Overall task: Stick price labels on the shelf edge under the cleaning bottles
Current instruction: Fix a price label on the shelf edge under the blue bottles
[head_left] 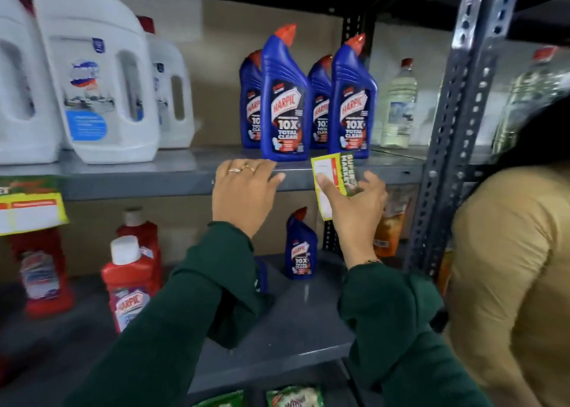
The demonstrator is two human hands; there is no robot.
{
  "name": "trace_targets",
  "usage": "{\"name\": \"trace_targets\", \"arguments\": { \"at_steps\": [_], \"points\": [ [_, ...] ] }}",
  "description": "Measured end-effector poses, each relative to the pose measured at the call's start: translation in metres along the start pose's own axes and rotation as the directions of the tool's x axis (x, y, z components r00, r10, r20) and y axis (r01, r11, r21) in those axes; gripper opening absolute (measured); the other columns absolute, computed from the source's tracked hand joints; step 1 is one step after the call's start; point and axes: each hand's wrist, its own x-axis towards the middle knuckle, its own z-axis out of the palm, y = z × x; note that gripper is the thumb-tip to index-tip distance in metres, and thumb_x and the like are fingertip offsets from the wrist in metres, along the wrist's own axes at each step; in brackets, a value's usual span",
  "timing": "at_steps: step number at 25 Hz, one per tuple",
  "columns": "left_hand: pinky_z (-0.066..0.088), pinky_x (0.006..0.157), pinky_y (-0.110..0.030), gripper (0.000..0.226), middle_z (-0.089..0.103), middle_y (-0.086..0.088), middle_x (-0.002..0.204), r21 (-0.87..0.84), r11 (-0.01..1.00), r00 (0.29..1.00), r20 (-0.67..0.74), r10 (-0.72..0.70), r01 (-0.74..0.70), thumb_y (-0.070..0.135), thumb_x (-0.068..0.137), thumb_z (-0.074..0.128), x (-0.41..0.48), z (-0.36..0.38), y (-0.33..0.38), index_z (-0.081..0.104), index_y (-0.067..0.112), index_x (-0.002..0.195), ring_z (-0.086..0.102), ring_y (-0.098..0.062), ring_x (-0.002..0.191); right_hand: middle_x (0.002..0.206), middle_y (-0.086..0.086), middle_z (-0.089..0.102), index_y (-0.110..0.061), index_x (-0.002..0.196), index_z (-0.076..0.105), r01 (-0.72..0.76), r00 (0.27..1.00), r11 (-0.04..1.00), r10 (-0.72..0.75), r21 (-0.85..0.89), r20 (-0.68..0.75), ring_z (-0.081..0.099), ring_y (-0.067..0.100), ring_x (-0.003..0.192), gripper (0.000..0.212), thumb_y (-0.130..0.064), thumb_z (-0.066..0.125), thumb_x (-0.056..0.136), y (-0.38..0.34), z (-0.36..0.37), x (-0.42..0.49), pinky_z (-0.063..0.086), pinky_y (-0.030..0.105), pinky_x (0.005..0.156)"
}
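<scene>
My right fingers [320, 180] pinch a price label [327, 181], thumb across its face, label held upright w/ its top edge just under the blue bottle on the right [351, 98]. Label's in front of the shelf edge [154, 183]; can't tell if it's touching the metal. My left hand [243, 191] is flat & open, holding nothing, fingers spread, tips resting on the top of the shelf edge right below the front-left blue bottle [282, 98]. Two more blue ones stand behind. White jugs [95, 80] sit further left on the same shelf, clear bottle [398, 104] to the right by the upright post [456, 123]. Another label [30, 204] already hangs off the edge at far left. Lower shelf: red bottles [129, 280], one small blue bottle [300, 246]. Person in a tan top [512, 268] stands at my right.
</scene>
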Motion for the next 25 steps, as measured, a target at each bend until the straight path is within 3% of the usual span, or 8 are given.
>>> {"name": "trace_targets", "arguments": {
  "at_steps": [5, 8, 10, 12, 15, 19, 22, 25],
  "points": [
    [0.034, 0.080, -0.042, 0.039, 0.073, -0.017, 0.085, -0.031, 0.999, 0.999, -0.028, -0.045, 0.044, 0.036, 0.086, 0.043, 0.001, -0.002, 0.003, 0.067, 0.007, 0.093, 0.063, -0.035, 0.081, 0.096, 0.008, 0.065, -0.006, 0.101, 0.060, -0.127, 0.983, 0.940, 0.161, 0.315, -0.087, 0.064, 0.021, 0.090, 0.025, -0.009, 0.069, 0.079, 0.015, -0.011, 0.020, 0.054, 0.042, 0.084],
    [0.043, 0.076, -0.043, 0.043, 0.070, -0.009, 0.070, -0.160, 0.972, 0.985, -0.004, -0.173, 0.170, 0.043, 0.089, 0.037, 0.011, -0.013, 0.011, 0.066, 0.012, 0.089, 0.061, -0.033, 0.075, 0.091, 0.009, 0.069, -0.022, 0.084, 0.062, 0.007, 0.998, 0.942, 0.012, 0.335, -0.056, 0.066, 0.022, 0.085, 0.014, -0.009, 0.066, 0.081, 0.013, -0.021, 0.014, 0.056, 0.035, 0.072],
    [0.046, 0.079, -0.036, 0.034, 0.069, 0.004, 0.083, -0.434, 0.867, 0.970, 0.127, -0.209, 0.244, 0.043, 0.093, 0.041, 0.022, -0.020, 0.016, 0.061, 0.018, 0.105, 0.061, -0.023, 0.082, 0.095, 0.004, 0.069, -0.032, 0.085, 0.063, 0.147, 0.981, 0.942, -0.178, 0.302, 0.078, 0.066, 0.018, 0.089, 0.020, -0.014, 0.069, 0.080, 0.007, -0.028, 0.013, 0.056, 0.036, 0.073],
    [0.042, 0.081, -0.017, 0.029, 0.064, 0.013, 0.098, -0.603, 0.768, 0.966, 0.246, -0.078, 0.215, 0.036, 0.093, 0.050, 0.031, -0.025, 0.023, 0.054, 0.022, 0.119, 0.058, -0.006, 0.091, 0.107, -0.002, 0.065, -0.025, 0.099, 0.066, 0.286, 0.925, 0.944, -0.317, 0.162, 0.212, 0.062, 0.010, 0.096, 0.024, -0.017, 0.071, 0.077, 0.004, -0.032, 0.020, 0.054, 0.030, 0.080],
    [0.039, 0.077, -0.019, 0.017, 0.069, -0.001, 0.095, -0.522, 0.853, 0.972, 0.204, 0.118, 0.006, 0.018, 0.088, 0.061, 0.032, -0.015, 0.026, 0.066, 0.015, 0.104, 0.056, -0.016, 0.092, 0.111, -0.003, 0.063, -0.009, 0.095, 0.070, 0.471, 0.850, 0.882, -0.458, 0.013, 0.260, 0.057, 0.002, 0.097, 0.020, -0.015, 0.072, 0.076, 0.003, -0.033, 0.033, 0.049, 0.017, 0.082],
    [0.043, 0.076, -0.034, 0.006, 0.063, -0.003, 0.089, -0.457, 0.889, 0.985, 0.165, 0.042, 0.039, 0.014, 0.083, 0.067, 0.028, -0.006, 0.024, 0.069, 0.009, 0.082, 0.049, -0.018, 0.089, 0.106, 0.011, 0.062, -0.003, 0.086, 0.070, 0.614, 0.763, 0.785, -0.563, -0.083, 0.319, 0.052, 0.006, 0.093, 0.012, -0.013, 0.069, 0.079, 0.012, -0.031, 0.042, 0.036, -0.001, 0.078],
    [0.036, 0.079, -0.030, 0.018, 0.048, 0.001, 0.098, -0.400, 0.912, 0.976, 0.218, 0.002, 0.087, 0.021, 0.083, 0.067, 0.026, -0.003, 0.031, 0.067, 0.006, 0.072, 0.044, -0.017, 0.095, 0.107, 0.011, 0.057, -0.002, 0.079, 0.069, 0.621, 0.754, 0.778, -0.562, -0.093, 0.340, 0.047, 0.004, 0.098, 0.012, -0.014, 0.069, 0.079, 0.018, -0.032, 0.048, 0.036, 0.001, 0.079],
    [0.039, 0.080, -0.033, 0.022, 0.054, -0.005, 0.102, -0.357, 0.932, 0.978, 0.208, 0.005, 0.071, 0.022, 0.082, 0.068, 0.022, 0.003, 0.035, 0.067, 0.006, 0.068, 0.049, -0.019, 0.090, 0.104, 0.007, 0.056, -0.003, 0.075, 0.069, 0.608, 0.769, 0.787, -0.551, -0.105, 0.324, 0.048, 0.003, 0.095, 0.009, -0.012, 0.071, 0.076, 0.020, -0.031, 0.050, 0.044, 0.016, 0.078]
  ]
}}
